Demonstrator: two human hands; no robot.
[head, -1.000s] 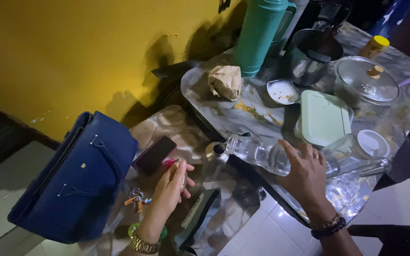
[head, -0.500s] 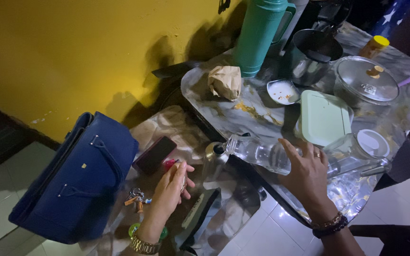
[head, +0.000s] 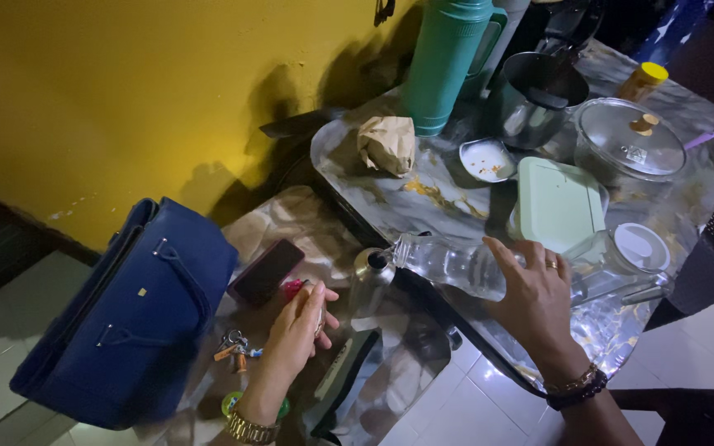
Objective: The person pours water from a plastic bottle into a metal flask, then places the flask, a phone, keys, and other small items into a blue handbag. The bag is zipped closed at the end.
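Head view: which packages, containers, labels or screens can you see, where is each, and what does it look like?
Phone: dark screen, red case, flat beside the blue bag.
Clear bottle: tipped in the right hand, over a small metal flask.
Crumpled brown paper bag: by the green flask.
Pale green lidded box: square.

A: Logging what I see worn. Left hand (head: 301,320): bare forearm, no sleeve, gold link watch (head: 251,427) at the wrist.

B: Confirmed from my feed. Right hand (head: 536,304): gold ring (head: 551,265) on one of the fingers, thin gold bracelet (head: 569,383) above a dark beaded band (head: 576,397). No sleeve there either.
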